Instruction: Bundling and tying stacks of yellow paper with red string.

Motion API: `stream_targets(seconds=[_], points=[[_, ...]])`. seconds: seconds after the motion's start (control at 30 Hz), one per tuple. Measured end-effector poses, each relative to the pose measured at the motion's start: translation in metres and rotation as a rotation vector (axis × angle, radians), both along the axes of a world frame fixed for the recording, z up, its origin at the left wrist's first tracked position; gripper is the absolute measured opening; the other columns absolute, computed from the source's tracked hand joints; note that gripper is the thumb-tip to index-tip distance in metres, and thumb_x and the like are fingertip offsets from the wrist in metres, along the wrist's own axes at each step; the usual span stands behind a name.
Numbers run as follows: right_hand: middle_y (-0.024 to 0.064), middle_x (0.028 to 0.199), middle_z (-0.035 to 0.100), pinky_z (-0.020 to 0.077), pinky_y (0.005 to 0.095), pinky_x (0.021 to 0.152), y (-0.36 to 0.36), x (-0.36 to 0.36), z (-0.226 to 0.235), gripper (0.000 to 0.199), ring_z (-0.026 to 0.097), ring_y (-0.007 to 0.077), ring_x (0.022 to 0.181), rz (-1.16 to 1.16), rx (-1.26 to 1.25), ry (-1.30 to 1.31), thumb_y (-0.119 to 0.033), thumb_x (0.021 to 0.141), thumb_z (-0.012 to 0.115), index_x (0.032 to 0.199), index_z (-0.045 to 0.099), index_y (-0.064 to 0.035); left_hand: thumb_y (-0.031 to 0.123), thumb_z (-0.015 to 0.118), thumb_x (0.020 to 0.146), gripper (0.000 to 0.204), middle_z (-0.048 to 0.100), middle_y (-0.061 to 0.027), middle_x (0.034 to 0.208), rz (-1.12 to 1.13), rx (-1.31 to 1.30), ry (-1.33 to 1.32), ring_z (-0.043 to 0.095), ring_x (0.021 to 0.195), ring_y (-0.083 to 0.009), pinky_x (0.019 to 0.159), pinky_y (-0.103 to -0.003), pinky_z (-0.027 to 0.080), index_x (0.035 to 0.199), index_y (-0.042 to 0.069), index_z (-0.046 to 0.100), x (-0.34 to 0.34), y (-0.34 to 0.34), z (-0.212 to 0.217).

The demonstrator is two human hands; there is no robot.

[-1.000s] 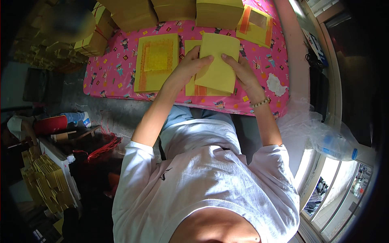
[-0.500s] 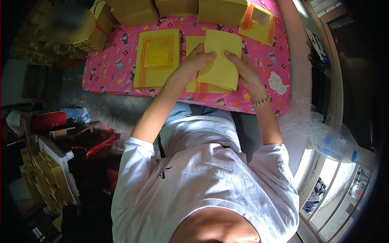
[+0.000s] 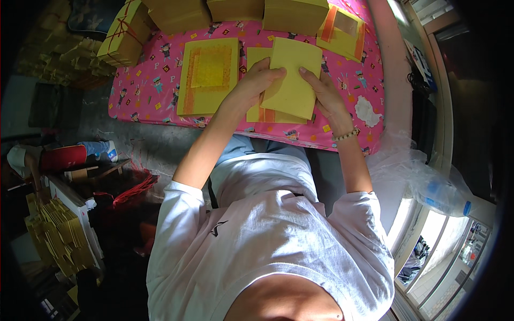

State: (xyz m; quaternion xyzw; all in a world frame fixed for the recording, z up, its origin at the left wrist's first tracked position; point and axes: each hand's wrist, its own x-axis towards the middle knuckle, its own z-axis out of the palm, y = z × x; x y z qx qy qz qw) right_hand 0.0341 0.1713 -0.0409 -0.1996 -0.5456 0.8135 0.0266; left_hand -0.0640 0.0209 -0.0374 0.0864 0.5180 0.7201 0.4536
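Between my two hands is a stack of yellow paper (image 3: 293,80), held up and slightly tilted. My left hand (image 3: 261,81) grips its left edge, thumb on the front face. On the opposite edge my right hand (image 3: 324,92) has its thumb on the front too; the other fingers of both hands are mostly hidden behind. Below the held stack, partly covered by it, lies another yellow paper stack (image 3: 254,113) with an orange-red stripe. To the left rests a larger yellow paper stack (image 3: 183,80) bearing an orange-edged square.
A pink patterned cloth (image 3: 140,91) covers the table, with a white torn patch (image 3: 368,111) at right. Thick yellow bundles (image 3: 235,9) line the back; one bundle (image 3: 124,37) has red string. A striped yellow stack (image 3: 342,37) lies back right. Someone's arm (image 3: 37,174) shows at left.
My hands and the held paper stack stay almost in place. A blurred dark shape at the upper left is gone, uncovering the string-tied bundle and a dark patterned surface.
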Motion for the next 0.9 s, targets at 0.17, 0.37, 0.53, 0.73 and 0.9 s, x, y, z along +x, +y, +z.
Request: stream_targets(seconds=[0.17,0.37,0.53,0.73,0.9], points=[[0.009,0.113,0.06,0.0458,0.0263,0.087,0.003,0.0,-0.005,0.042,0.057,0.0146,0.102,0.031,0.076,0.084,-0.023,0.09,0.061,0.123,0.05,0.0014,0.015,0.055,0.09,0.034,0.061,-0.0101,0.11,0.015,-0.095,0.044,0.061,0.098,-0.0179,0.082,-0.03,0.05,0.12,0.0,0.05,0.001,-0.002,0.0],[0.0088,0.115,0.059,0.0452,0.0263,0.088,0.001,0.001,-0.004,0.042,0.056,0.0144,0.104,0.029,0.118,0.112,-0.019,0.09,0.061,0.124,0.048,0.0012,0.014,0.054,0.091,0.033,0.061,-0.0091,0.11,0.044,0.012,0.111,0.059,0.099,-0.0161,0.084,-0.028,0.048,0.12,0.0,0.049,0.005,-0.002,-0.007],[0.0086,0.117,0.058,0.0453,0.0268,0.089,-0.003,0.005,0.003,0.042,0.055,0.0137,0.105,0.051,0.198,0.129,-0.018,0.09,0.061,0.125,0.047,0.0004,0.008,0.055,0.089,0.034,0.059,-0.0091,0.11,0.211,0.072,0.339,0.056,0.103,-0.0148,0.087,-0.027,0.045,0.121,0.0,0.046,0.02,0.003,-0.014],[0.0075,0.115,0.059,0.0462,0.027,0.088,-0.009,0.015,0.006,0.042,0.055,0.013,0.105,0.021,0.274,0.233,-0.014,0.089,0.062,0.125,0.045,-0.0001,0.002,0.056,0.087,0.032,0.058,-0.0102,0.109,0.292,0.108,0.64,0.054,0.105,-0.0144,0.09,-0.027,0.042,0.117,-0.002,0.045,0.034,0.0,-0.001],[0.0072,0.113,0.059,0.0478,0.0263,0.085,-0.013,0.021,0.011,0.041,0.057,0.0116,0.102,0.034,0.308,0.31,-0.015,0.089,0.062,0.123,0.046,0.0001,0.002,0.055,0.088,0.031,0.058,-0.0103,0.108,0.327,0.192,0.572,0.054,0.103,-0.0139,0.088,-0.026,0.044,0.116,-0.002,0.044,0.043,-0.002,0.01]])
